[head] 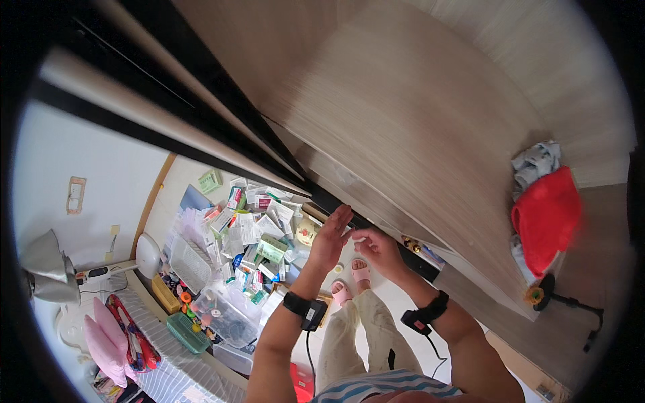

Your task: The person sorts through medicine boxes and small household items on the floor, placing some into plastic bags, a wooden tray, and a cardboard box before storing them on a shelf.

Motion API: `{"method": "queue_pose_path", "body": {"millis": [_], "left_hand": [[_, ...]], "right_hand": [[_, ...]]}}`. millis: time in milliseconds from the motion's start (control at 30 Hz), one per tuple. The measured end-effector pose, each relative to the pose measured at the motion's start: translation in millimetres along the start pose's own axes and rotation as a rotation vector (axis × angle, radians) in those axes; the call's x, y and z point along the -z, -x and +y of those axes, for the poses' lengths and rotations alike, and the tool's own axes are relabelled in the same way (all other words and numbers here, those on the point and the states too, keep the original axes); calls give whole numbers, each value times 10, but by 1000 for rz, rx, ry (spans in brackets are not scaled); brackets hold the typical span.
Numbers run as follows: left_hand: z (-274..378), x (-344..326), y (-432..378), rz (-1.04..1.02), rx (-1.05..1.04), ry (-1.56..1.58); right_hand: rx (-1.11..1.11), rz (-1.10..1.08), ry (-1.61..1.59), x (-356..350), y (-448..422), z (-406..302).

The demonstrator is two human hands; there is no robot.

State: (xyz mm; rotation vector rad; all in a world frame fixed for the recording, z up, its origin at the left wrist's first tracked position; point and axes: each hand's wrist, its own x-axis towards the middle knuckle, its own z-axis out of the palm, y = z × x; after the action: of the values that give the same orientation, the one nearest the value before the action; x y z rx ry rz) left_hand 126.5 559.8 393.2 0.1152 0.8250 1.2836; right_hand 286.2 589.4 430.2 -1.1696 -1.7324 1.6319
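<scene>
Both hands are raised close together in front of the wardrobe's lower edge, above the floor. My left hand (330,238) is held flat with its fingers straight and the thumb apart, and nothing shows in it. Just right of it, my right hand (379,250) has loosely bent, parted fingers and looks free of any object. The fingertips of the two hands nearly meet; whether they touch, I cannot tell. Beyond them lies a wood-grain wardrobe shelf (398,106), with a red cloth (546,219) and a crumpled grey cloth (536,163) at its right end.
Black-framed sliding doors (242,111) run along the left. Many medicine boxes (252,226) are heaped on the floor beside a white basket (190,263) and a clear plastic bin (229,315). A bed (176,365) with pink pillows (103,342) stands at lower left.
</scene>
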Motion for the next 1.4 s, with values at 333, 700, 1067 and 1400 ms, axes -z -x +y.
{"method": "queue_pose_path", "body": {"millis": [333, 700, 1067, 1400], "left_hand": [[748, -1112, 1805, -258, 59, -553], [1250, -1877, 2801, -504, 24, -786], [959, -2837, 2939, -737, -108, -680], [1027, -2140, 3133, -462, -397, -555]], "right_hand": [[103, -221, 290, 356, 1460, -1782], [127, -201, 545, 835, 2975, -3014], [3, 70, 630, 1002, 4126, -3427], [72, -69, 723, 862, 3039, -3637]]}}
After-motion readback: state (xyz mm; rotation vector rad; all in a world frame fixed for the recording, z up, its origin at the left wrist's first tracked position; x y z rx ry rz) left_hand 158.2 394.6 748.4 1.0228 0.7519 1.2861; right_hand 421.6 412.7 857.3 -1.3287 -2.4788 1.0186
